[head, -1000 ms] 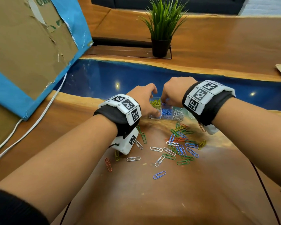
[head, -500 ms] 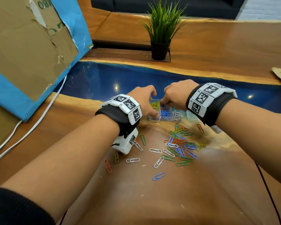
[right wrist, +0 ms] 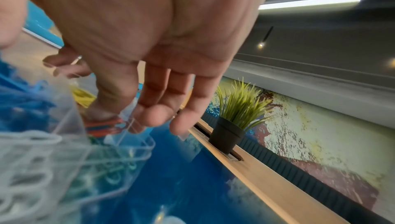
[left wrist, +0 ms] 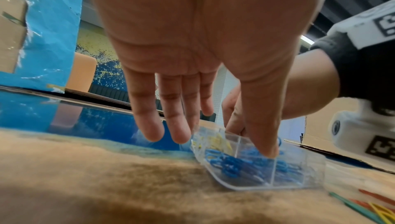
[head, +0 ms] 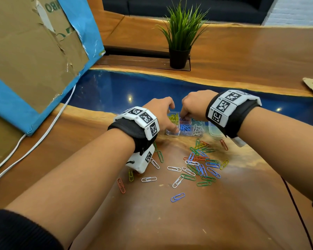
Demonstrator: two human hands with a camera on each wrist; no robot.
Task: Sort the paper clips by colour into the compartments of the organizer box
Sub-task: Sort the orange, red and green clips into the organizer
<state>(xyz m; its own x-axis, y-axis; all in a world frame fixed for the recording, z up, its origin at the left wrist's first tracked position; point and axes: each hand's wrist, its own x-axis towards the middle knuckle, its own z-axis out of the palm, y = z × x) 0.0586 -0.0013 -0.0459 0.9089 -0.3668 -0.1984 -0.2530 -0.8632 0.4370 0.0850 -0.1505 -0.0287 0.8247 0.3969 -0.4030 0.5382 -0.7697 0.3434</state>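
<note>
Far to the left of both sets of fingers a torn cardboard panel (head: 31,51) edged in blue leans over the surface (head: 170,222), with a white cable (head: 34,145) running along beneath it.

The left hand (head: 161,114) reaches over the near-left corner of the clear organizer box (head: 179,133). Its fingers (left wrist: 147,126) are straight and slightly apart, hovering just off the box's left end, while the thumb tip presses down at the blue clips (head: 185,127) in the near compartment. It clasps nothing.

Just past those fingers lie the yellow clips (head: 173,117) in the far-left compartment, and to the thumb's right the white clips (head: 197,129).

The right hand (head: 193,105) comes in from the right over the box's far side. Its fingers (right wrist: 149,114) hang loosely bent and close together, tips dipping at a far compartment where orange-red clips (right wrist: 102,126) lie beneath the thumb; whether they pinch a clip cannot be made out.

Nearer than both hands, loose paper clips (head: 197,165) of mixed colours are scattered on the surface. Well beyond the fingers stands a potted plant (head: 181,33).
</note>
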